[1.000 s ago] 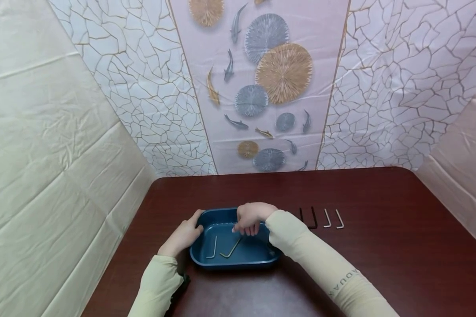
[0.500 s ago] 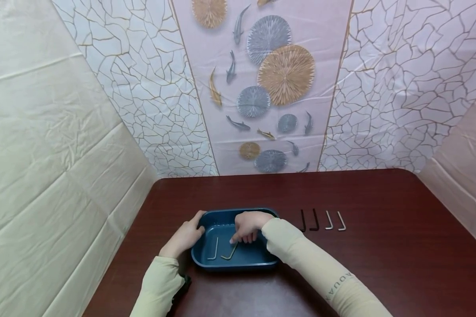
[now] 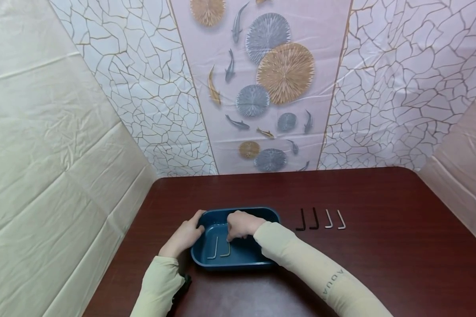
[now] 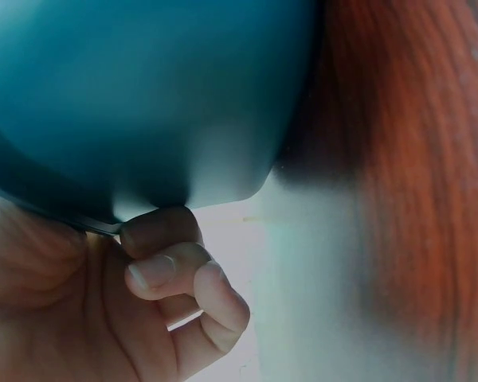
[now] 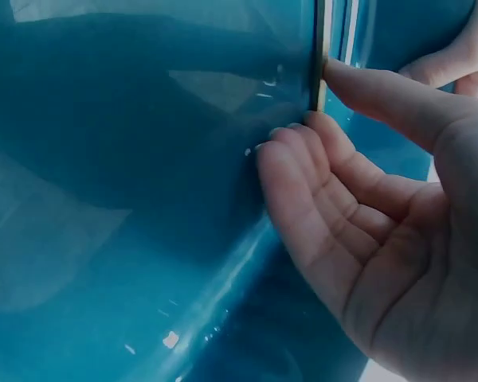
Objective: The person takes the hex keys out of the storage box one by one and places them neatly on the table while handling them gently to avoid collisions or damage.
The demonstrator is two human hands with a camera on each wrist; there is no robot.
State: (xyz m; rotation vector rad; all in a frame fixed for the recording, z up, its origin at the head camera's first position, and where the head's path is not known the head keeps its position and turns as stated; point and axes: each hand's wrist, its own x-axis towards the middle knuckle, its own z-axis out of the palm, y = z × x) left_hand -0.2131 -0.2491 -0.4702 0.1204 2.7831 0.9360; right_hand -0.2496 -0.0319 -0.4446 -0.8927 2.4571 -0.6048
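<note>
A blue tray (image 3: 247,256) stands on the table, and my left hand (image 3: 185,234) grips its left rim. The thumb lies on the inner side; in the left wrist view curled fingers (image 4: 179,251) show against the outer wall. My right hand (image 3: 243,223) reaches into the tray and pinches the upper end of a brass-coloured hex key (image 3: 228,250) between thumb and index finger (image 5: 342,147). That key lies upright in the head view, its short arm pointing left. Just left of it, a silver hex key (image 3: 216,248) lies roughly parallel on the tray floor.
Right of the tray, two black hex keys (image 3: 315,219) and two silver hex keys (image 3: 329,219) lie in a row on the dark red table (image 3: 381,264). Patterned cloth (image 3: 262,88) hangs behind the table, with pale cloth at both sides.
My right hand has shifted left inside the tray. The brass-coloured key has turned from slanting to nearly parallel with the silver one. My left hand stays on the rim.
</note>
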